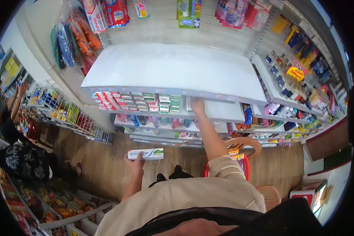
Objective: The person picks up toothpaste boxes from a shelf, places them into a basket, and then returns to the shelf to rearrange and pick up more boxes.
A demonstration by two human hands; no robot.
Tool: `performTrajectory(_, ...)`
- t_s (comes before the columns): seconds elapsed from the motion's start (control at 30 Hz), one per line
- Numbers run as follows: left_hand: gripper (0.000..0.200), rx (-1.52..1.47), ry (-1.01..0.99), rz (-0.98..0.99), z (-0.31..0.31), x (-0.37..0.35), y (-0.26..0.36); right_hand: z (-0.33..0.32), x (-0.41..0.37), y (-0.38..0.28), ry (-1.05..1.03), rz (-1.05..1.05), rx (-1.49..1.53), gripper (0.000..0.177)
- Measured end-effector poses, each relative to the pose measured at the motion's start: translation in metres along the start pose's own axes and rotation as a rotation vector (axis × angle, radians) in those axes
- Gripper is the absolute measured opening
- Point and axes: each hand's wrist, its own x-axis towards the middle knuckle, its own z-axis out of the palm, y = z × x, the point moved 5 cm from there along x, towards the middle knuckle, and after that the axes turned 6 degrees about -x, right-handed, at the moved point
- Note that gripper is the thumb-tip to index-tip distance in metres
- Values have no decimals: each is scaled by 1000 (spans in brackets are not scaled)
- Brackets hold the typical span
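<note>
My left hand is closed on one end of a white, blue and green toothpaste box, held level over the floor. My right hand reaches onto the shelf under the white top shelf, beside the stacked toothpaste boxes. Its fingers are blurred and partly hidden by the shelf edge, next to a pale box. Green and white boxes stand in stacks just left of it, with red and white boxes farther left.
A red basket with packets stands below my right arm, by a brown chair. Lower shelves hold bottles. Wire racks line the left, where another person stands. Perfume-like bottles fill the right shelf.
</note>
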Motion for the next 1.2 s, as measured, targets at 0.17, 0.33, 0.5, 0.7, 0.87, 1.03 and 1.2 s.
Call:
performTrajectory(0.17,60,-23,20,-63,37,-14,-29,16,-18,-5,67,-268,-150,46)
performTrajectory(0.33,56,-52,43,-120,70,-9,-43,23,-33,-20,-84,-316,-69,51)
performTrajectory(0.5,55,-131,46,-164,96,-14,-37,23,-41,-31,-27,-391,-58,49)
performTrajectory(0.7,52,-118,-12,-201,109,-8,-36,22,-46,-33,-37,-380,-60,47)
performTrajectory(0.87,44,-223,-120,-280,121,-2,-31,21,-47,-36,-77,-330,-49,45)
performTrajectory(1.03,36,-284,-172,-292,137,-19,-26,23,-41,-4,109,-455,-79,41)
performTrajectory(1.2,26,-87,-486,5,151,-48,-5,-20,-145,11,42,-2,618,41)
